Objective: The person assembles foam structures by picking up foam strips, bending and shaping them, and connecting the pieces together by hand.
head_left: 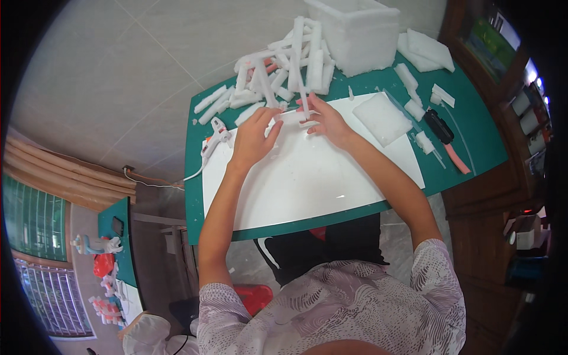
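On green desk (194,177), over far part of white sheet (307,177): left hand (253,139) and right hand (331,123), turned toward each other. Between both: short white piece (292,117). At left hand, thumb apart from fingers (266,114), with tips close to the short white piece; clamped or not, cannot tell. At right hand, fingers spread around lower end of thin white strip (301,89), nearly upright; firmness of grip, cannot tell. Beyond hands: heap of foam strips (242,97), white foam box (367,44). Beside left hand: white glue gun (218,135). Right of right hand: square foam slab (383,119), then black tool (438,126) near pink strip (457,160).
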Tool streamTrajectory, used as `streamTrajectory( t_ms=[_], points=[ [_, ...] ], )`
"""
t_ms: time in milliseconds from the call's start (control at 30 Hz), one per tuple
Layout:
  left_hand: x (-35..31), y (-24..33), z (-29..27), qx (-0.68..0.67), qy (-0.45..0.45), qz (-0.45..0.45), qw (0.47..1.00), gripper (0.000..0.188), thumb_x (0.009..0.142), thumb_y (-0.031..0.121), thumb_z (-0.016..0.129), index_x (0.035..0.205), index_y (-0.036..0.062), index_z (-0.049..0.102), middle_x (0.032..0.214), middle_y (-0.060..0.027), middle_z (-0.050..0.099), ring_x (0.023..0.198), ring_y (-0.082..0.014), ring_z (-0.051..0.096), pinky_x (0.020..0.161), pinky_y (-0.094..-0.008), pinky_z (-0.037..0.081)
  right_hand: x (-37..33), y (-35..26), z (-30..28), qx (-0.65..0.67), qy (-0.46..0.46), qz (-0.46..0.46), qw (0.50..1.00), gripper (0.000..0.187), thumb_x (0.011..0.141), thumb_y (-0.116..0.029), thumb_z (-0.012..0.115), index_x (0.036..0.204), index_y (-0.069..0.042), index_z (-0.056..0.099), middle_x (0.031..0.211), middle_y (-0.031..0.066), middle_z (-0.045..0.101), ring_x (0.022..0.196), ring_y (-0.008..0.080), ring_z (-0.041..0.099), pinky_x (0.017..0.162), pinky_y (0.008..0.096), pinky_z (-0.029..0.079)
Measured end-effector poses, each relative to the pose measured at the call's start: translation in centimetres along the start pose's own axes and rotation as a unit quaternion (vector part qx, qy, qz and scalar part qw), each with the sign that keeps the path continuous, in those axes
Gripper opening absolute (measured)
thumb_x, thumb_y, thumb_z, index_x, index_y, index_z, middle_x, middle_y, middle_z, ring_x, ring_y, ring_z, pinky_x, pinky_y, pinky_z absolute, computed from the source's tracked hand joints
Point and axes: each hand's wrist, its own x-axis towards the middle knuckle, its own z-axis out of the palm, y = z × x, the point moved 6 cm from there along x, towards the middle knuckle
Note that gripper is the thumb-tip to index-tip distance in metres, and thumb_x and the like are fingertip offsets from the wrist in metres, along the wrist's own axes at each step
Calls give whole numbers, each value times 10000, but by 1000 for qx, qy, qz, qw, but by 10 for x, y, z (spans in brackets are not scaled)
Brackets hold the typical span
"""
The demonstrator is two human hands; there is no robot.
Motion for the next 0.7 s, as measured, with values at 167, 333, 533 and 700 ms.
streamTrajectory(
  t_ms=[167, 333, 533, 700],
  points=[
    [-28, -12, 17, 4, -53, 9, 999, 244, 870, 112, 680, 1104, 57, 639, 1030, -114, 641, 800, -287, 644, 699, -354, 522, -7, 0, -5, -185, -140, 25, 972, 427, 986, -378, 551, 1250, -42, 560, 1157, 62, 583, 1006, 141, 558, 789, 284, 504],
    [-42, -21, 22, -32, -52, -10, 998, 227, 876, 109, 669, 1098, 81, 634, 993, -106, 630, 783, -296, 639, 689, -355, 515, -10, 4, -4, -308, -209, 29, 928, 359, 943, -215, 609, 1248, -31, 559, 1144, 63, 598, 1003, 148, 577, 844, 288, 509],
    [-64, -49, 33, -252, -14, -206, 945, 385, 828, 92, 754, 1169, 45, 581, 921, -24, 590, 629, -78, 526, 588, -224, 443, -3, 13, -12, -281, -191, 57, 939, 387, 885, -111, 644, 1246, 7, 567, 1114, 91, 644, 983, 147, 633, 881, 269, 512],
    [-57, -46, 37, -223, -109, -227, 942, 466, 796, 181, 801, 1166, 34, 558, 922, -23, 592, 621, -87, 531, 564, -236, 439, -7, 16, -13, -281, -194, 58, 938, 396, 889, -86, 625, 1268, 7, 559, 1134, 103, 656, 996, 154, 637, 910, 275, 503]
  ],
)
